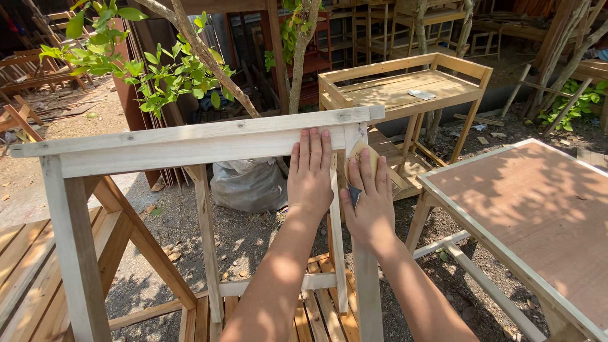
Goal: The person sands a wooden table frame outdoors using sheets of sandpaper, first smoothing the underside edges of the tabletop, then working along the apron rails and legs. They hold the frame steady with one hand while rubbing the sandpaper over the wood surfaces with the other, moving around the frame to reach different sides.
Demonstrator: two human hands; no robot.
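Observation:
A pale unfinished wooden frame (158, 142) stands in front of me, with a top rail and upright legs. My left hand (310, 174) lies flat on the rail's right end, fingers together and pointing up. My right hand (368, 196) presses a folded piece of sandpaper (361, 154) against the frame's right leg (366, 278), just under the top corner. The sandpaper is tan on one side and dark on the other, mostly hidden under my fingers.
A wooden table with a brown plywood top (538, 209) stands close on the right. Another unfinished table (405, 88) is behind it. A grey sack (247, 183) lies on the dirt, slatted wooden panels (25, 266) lie at left, and leafy branches (158, 69) hang above.

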